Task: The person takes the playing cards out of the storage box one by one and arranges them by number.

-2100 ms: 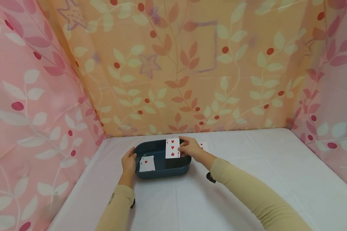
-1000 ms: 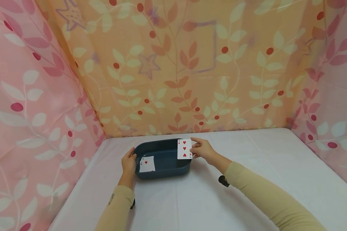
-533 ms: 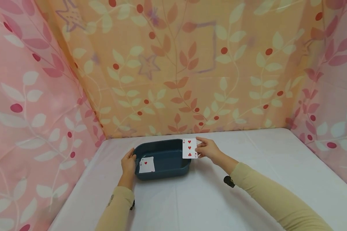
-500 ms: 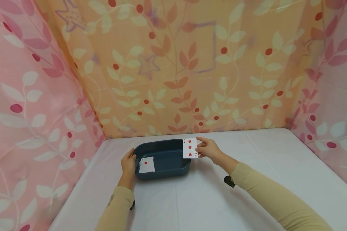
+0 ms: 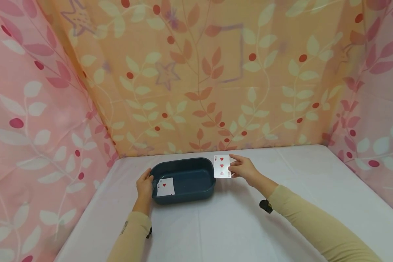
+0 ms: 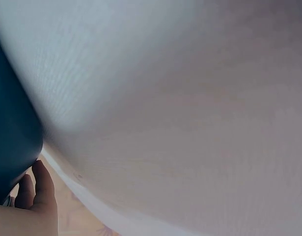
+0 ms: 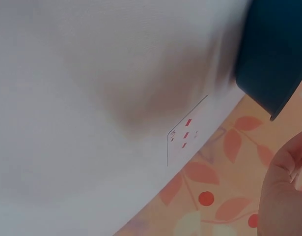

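Observation:
My left hand (image 5: 144,185) grips the left end of a dark blue oblong baking dish (image 5: 190,179) on the table. Inside the dish, against its left end, lie overlapped playing cards (image 5: 165,187); a single red heart shows on the top one. My right hand (image 5: 244,170) pinches the right edge of a three of hearts card (image 5: 221,166), face toward me, just beyond the dish's right end. The right wrist view has another playing card (image 7: 185,133) with red diamonds flat on the table; in the head view the held card seems to cover it.
A white cloth (image 5: 229,225) covers the table. Its far edge meets an orange leaf-patterned curtain (image 5: 196,91), and pink patterned curtains (image 5: 39,145) hang at both sides.
My right hand has carried the three of hearts rightward, from over the dish's right part to past its right rim. My left hand keeps its grip, and the cards in the dish stay put.

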### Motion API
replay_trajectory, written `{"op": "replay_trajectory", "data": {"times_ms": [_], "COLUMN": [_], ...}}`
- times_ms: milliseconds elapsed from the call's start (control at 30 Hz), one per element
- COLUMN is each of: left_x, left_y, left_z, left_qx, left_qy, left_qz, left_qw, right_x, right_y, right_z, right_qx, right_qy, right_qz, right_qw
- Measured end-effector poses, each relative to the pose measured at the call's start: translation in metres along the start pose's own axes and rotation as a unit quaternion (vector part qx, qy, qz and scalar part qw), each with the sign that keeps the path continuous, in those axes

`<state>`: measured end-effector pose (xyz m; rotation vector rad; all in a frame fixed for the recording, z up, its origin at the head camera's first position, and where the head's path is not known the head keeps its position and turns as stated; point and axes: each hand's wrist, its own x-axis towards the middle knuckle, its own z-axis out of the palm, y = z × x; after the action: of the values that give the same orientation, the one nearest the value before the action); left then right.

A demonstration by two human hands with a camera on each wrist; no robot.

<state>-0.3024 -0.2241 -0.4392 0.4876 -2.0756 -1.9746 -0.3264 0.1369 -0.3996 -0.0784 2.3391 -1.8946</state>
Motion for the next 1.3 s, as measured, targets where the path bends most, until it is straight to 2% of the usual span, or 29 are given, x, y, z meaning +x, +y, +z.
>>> {"op": "replay_trajectory", "data": {"times_ms": [267, 500, 667, 967, 1300], "left_x": [0.000, 0.001, 0.001, 0.001, 0.001], "left_y": [0.000, -0.002, -0.001, -0.001, 0.000], "left_z": [0.000, 0.001, 0.002, 0.003, 0.002], "left_qx": [-0.006, -0.005, -0.009, -0.028, -0.014], "left_qy": [0.003, -0.001, 0.003, 0.018, 0.013], "left_qz": [0.013, 0.016, 0.018, 0.037, 0.019], "left_qw": [0.9999, 0.9999, 0.9998, 0.9987, 0.9996], "right_x": [-0.002, -0.004, -0.005, -0.008, -0.011], "right_y": [0.005, 0.011, 0.012, 0.012, 0.013], "right_z": [-0.013, -0.023, -0.030, -0.040, -0.048], "right_qx": [0.016, 0.018, 0.015, 0.021, 0.008], "right_qy": [-0.011, -0.010, 0.008, 0.012, 0.024], "right_qz": [-0.016, -0.007, 0.007, 0.015, 0.022], "right_qw": [1.000, 1.000, 1.000, 1.000, 0.999]}}
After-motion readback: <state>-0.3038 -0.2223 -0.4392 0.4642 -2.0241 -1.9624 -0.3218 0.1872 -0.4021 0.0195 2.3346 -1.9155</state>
